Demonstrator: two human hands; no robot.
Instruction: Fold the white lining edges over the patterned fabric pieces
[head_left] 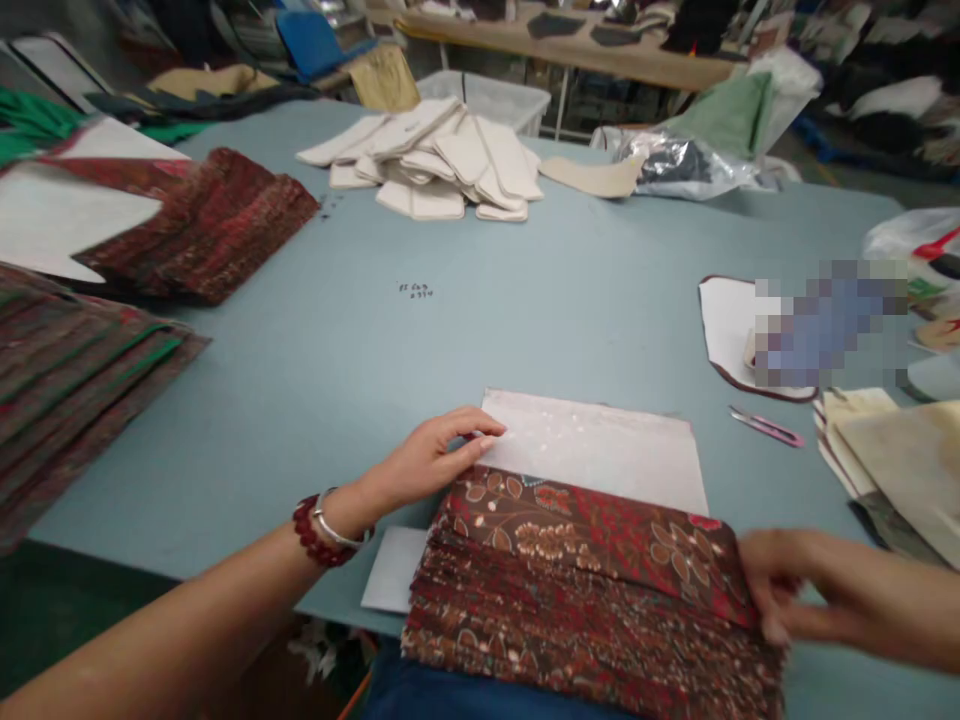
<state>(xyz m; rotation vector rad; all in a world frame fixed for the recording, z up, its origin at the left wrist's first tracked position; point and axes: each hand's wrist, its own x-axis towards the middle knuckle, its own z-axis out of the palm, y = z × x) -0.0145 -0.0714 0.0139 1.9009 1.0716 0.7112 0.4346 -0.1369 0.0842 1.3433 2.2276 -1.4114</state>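
A thick stack of brown and red floral fabric pieces (570, 590) lies fanned at the table's near edge. Beyond it, touching its far side, is a flat white panel (600, 440). My left hand (442, 450) has its thumb and fingertips closed at the left edge of this panel, just above the stack's far left corner. Beads and a bangle ring that wrist. At the stack's right edge is my right hand (787, 590), smeared by motion, so its grip is unclear. A white piece (396, 570) sticks out from under the stack at the left.
More patterned fabric stacks (217, 230) lie at the left. Cream panels (450, 160) are heaped at the back, beside a plastic bag (690, 165). On the right are a pink-handled cutter (769, 427), a dark-edged white piece (724, 330) and cream pieces (900, 450).
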